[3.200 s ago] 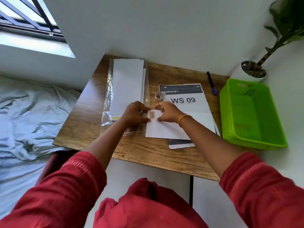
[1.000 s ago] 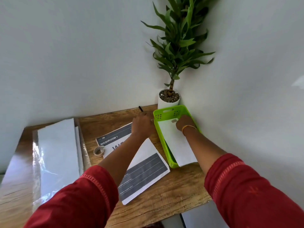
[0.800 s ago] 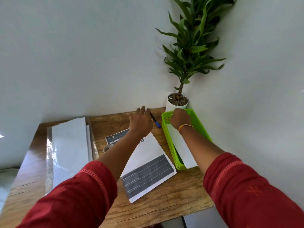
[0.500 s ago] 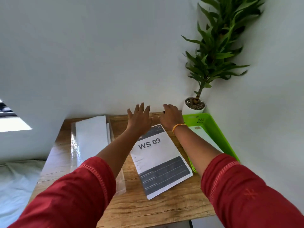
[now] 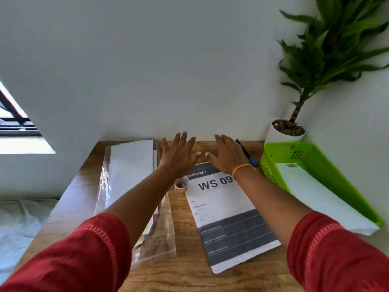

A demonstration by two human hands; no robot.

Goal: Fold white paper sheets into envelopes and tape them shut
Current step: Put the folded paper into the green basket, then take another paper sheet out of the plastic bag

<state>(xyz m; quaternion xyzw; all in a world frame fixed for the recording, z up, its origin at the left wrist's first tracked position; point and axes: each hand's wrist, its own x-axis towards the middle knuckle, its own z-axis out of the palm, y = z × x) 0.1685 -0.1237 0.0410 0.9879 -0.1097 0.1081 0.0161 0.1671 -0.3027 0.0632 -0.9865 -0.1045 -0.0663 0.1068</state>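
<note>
A folded white envelope with a tape patch near its far end lies in the green basket at the right. A stack of white paper sheets rests in a clear plastic sleeve at the left of the wooden table. A small roll of tape stands between that stack and the printed "WS 09" sheet. My left hand and my right hand hover side by side above the far middle of the table, palms down, fingers spread, holding nothing.
A blue-capped pen lies by the back wall, just right of my right hand. A potted plant stands in the corner behind the basket. A window and grey bedding are at the left, beyond the table edge.
The envelope taped on the table went into the green basket and my right hand let go of it. Both hands then came back, empty and spread, over the middle of the table.
</note>
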